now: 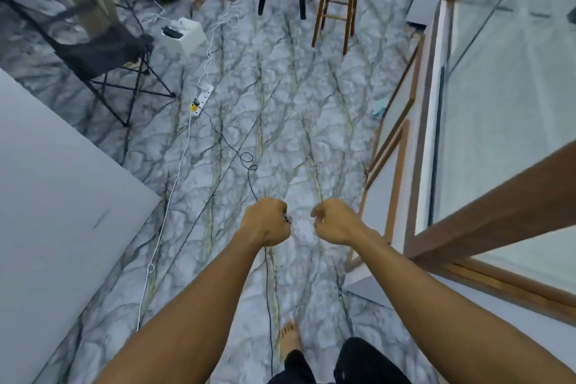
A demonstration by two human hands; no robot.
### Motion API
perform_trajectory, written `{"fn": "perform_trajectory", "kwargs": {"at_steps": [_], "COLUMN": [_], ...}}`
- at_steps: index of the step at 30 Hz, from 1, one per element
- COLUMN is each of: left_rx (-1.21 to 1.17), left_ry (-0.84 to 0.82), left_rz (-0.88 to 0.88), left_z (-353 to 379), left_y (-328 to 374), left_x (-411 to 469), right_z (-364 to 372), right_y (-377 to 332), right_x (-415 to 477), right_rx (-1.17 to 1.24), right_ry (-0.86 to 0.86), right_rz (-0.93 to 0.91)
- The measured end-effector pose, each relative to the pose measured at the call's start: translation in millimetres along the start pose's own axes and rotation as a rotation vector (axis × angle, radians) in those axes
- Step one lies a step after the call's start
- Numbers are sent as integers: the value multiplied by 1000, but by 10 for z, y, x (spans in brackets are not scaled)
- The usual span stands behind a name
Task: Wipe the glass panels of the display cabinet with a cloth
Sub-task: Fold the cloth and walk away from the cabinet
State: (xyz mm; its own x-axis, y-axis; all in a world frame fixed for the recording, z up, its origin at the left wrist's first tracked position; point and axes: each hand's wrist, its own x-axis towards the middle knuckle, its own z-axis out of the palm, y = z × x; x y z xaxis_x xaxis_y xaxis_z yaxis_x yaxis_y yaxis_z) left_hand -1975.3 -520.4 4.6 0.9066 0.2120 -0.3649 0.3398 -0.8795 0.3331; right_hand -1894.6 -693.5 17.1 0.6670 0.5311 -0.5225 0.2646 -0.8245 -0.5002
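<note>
**Cloth lies on the floor, in neither grip; glass waits on the right**

The left grip (pixel 268 221) is curled into a fist. A small dark, glinting object (pixel 287 219) shows at its fingers, too small to identify. A thin black cable (pixel 246 157) runs across the floor (pixel 280 87) toward this fist and reappears below it. I cannot tell whether it passes through the fist or lies behind it. The right grip (pixel 335 221) is curled too, with thumb and forefinger close together and nothing visible between them. Both are held out in front at about the same height, near each other but apart.

A pale blue cloth (pixel 381 109) lies crumpled on the floor well ahead of the grips, just beside the foot of the display cabinet (pixel 486 221). The cabinet's glass panels (pixel 498 87) sit in brown wooden framing along the right side.

The cloth looks soft, light and limp, so it should pick up easily. Bunching its middle into the palm would probably work best, leaving a padded face to press flat against the pane. A pinched corner would leave most of it dangling.

The glass will be stiff, smooth and breakable. Broad, even pressure seems safer than pushing hard at one spot, and the wooden frame is the likelier place to steady a free hand. The loose cable underfoot could snag a step toward the cloth.
</note>
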Motion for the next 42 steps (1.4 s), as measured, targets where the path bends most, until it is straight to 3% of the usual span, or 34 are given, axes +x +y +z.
{"fn": "perform_trajectory", "kwargs": {"at_steps": [13,42], "left_rx": [-21,-20], "left_ry": [9,26], "left_rz": [20,200], "left_z": [-955,-4192], "left_y": [-238,478], "left_x": [2314,9608], "right_z": [-1169,-6000], "right_y": [-211,-210], "right_x": [2199,8151], "right_rx": [36,170], "right_ry": [12,173], "right_rz": [11,83]}}
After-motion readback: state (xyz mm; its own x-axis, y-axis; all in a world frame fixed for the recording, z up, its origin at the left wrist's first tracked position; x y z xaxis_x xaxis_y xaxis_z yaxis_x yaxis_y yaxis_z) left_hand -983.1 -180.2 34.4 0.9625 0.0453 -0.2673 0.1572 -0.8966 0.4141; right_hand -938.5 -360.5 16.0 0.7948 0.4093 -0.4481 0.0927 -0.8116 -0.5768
